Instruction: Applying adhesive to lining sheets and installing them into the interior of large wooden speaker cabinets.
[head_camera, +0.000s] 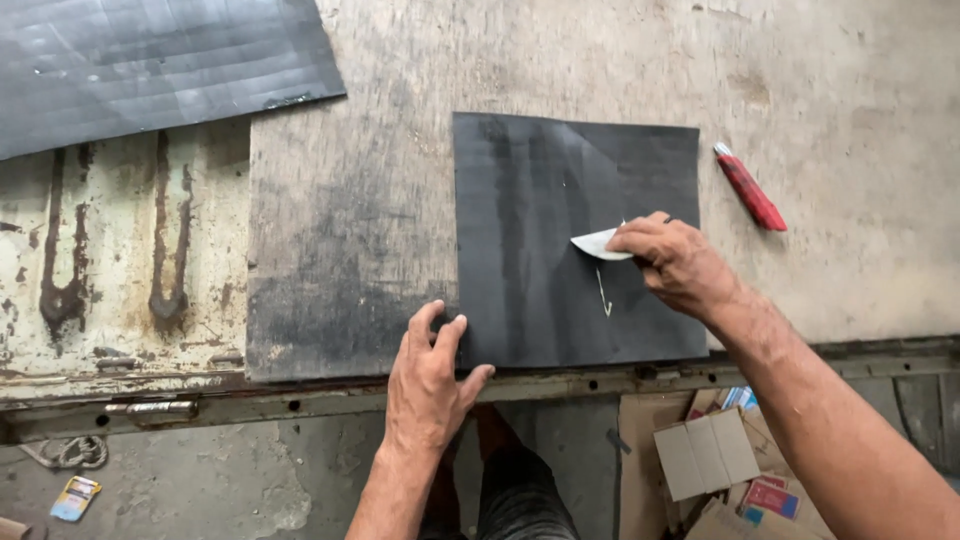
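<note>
Head: right hand (672, 262) on black sheet (578, 240)—perhaps marking; left hand (428, 385) steadies.

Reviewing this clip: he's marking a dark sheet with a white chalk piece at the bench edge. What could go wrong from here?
The left hand pins only the near left corner of the dark sheet, so it may pivot under the white chalk piece in the right hand and skew the line. The sheet's near edge lies at the bench edge; it could slide off.

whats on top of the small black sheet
On the small black sheet: the left hand pressing its near edge, the right hand holding a white chalk piece, and a white line. Anything under the hands is hidden.
</note>
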